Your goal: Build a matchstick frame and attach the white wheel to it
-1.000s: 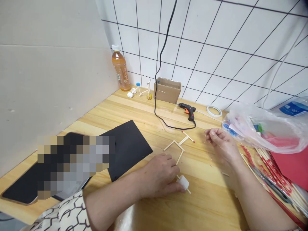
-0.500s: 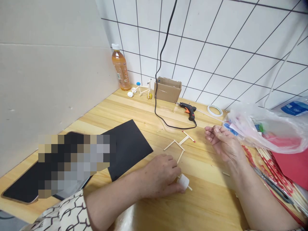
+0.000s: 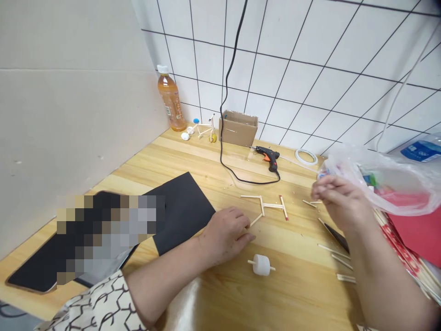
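Note:
My left hand (image 3: 229,234) rests on the wooden table with its fingers loosely bent, at the lower leg of a small stick frame (image 3: 273,205); whether it grips that leg is hidden. Just right of and below this hand lies a white cylinder (image 3: 261,265) with a thin stick through it, touched by neither hand. My right hand (image 3: 339,197) is raised at the right, its fingers pinched together; anything between them is too blurred to make out. Loose sticks (image 3: 333,251) lie below it.
A black glue gun (image 3: 268,157) with its cord, a tape roll (image 3: 306,157), a cardboard box (image 3: 239,128), a stick tricycle model (image 3: 203,130) and a bottle (image 3: 171,101) stand behind. Black paper (image 3: 186,211) lies left, a plastic bag (image 3: 347,170) right.
My left hand has come off the white cylinder and shifted up. The stick frame has turned clockwise. My right hand has moved right, and more loose sticks show beside it.

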The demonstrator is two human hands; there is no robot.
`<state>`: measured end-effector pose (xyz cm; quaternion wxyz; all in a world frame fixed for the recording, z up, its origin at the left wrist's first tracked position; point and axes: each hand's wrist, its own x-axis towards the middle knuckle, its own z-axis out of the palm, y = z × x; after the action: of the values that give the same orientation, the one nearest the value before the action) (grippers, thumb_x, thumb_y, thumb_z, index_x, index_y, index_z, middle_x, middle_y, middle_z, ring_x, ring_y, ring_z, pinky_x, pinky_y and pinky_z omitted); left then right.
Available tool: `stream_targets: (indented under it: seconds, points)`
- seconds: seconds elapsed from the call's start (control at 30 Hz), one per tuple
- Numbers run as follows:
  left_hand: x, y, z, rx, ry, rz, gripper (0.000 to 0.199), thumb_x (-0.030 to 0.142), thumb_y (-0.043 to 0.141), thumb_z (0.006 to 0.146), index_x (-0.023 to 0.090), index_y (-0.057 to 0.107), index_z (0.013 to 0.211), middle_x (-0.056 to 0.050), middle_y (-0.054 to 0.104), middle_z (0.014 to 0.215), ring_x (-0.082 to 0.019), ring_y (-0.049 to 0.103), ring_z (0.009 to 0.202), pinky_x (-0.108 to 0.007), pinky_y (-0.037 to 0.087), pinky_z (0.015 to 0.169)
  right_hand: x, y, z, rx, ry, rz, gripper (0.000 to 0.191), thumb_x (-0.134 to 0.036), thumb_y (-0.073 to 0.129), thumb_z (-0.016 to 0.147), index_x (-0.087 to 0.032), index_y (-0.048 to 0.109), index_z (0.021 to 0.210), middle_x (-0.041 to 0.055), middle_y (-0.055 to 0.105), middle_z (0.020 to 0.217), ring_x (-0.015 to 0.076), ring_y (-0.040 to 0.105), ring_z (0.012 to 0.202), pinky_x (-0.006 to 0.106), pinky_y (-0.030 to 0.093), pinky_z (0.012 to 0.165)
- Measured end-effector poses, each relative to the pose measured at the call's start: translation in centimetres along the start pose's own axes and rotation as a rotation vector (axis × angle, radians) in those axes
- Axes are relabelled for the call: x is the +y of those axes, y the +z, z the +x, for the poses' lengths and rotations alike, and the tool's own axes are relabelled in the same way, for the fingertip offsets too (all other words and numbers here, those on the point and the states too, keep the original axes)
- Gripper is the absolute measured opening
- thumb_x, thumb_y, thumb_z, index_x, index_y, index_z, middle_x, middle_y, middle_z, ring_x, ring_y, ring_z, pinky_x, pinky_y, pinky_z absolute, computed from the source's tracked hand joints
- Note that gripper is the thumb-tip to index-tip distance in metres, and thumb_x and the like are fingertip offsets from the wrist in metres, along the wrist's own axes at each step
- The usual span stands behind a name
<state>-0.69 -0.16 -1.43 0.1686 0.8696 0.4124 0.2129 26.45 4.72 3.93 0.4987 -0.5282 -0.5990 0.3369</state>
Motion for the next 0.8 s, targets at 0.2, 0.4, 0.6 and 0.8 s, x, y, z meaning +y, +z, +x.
stream_targets:
  seconds: [0.2,0.4,0.6,0.8]
  points:
    - [-0.3,-0.2,0.5,0.043,-0.045,-0.024,0.013,0.027,0.053,0.081,0.016,0.059,0.076,-0.003,0.06,0.075,-0.016,0.055,0.073,-0.027,0.044,0.062,1.7,2.1,-0.2,-0.179,0.095,-0.471,0.014,-0.032,0.058,0.065,-0.02,0.061,0.069,0.0008,0.061,0.061,0.0145,0.053,0.056,0.027,0.039,0.053]
    - [-1.7,-0.4,3.1,0.099,-0.209,-0.013,0.014,0.017,0.05,0.081,0.016,0.06,0.091,-0.006,0.061,0.092,-0.019,0.055,0.09,-0.031,0.046,0.08,1.5,2.3,-1.3,-0.407,0.162,-0.748,0.021,-0.04,0.063,0.065,-0.02,0.058,0.059,-0.0021,0.055,0.053,0.0127,0.047,0.049,0.024,0.03,0.045]
    - [-1.4,0.3,4.7,0.006,-0.272,0.129,0.018,0.013,0.045,0.083,0.017,0.06,0.092,-0.008,0.058,0.098,-0.021,0.052,0.097,-0.032,0.045,0.083,2.2,3.3,-1.6,-0.477,0.153,-0.937,0.01,-0.028,0.059,0.068,-0.02,0.053,0.066,-0.0006,0.058,0.061,0.0138,0.051,0.056,0.024,0.03,0.05]
    - [-2.0,0.3,4.3,0.025,-0.252,0.111,0.017,0.013,0.044,0.083,0.016,0.06,0.087,-0.008,0.058,0.093,-0.021,0.052,0.092,-0.032,0.045,0.08,2.6,3.6,-1.4,-0.489,0.146,-0.951,0.004,-0.024,0.057,0.071,-0.021,0.055,0.071,0.0001,0.06,0.065,0.0141,0.052,0.058,0.024,0.03,0.051]
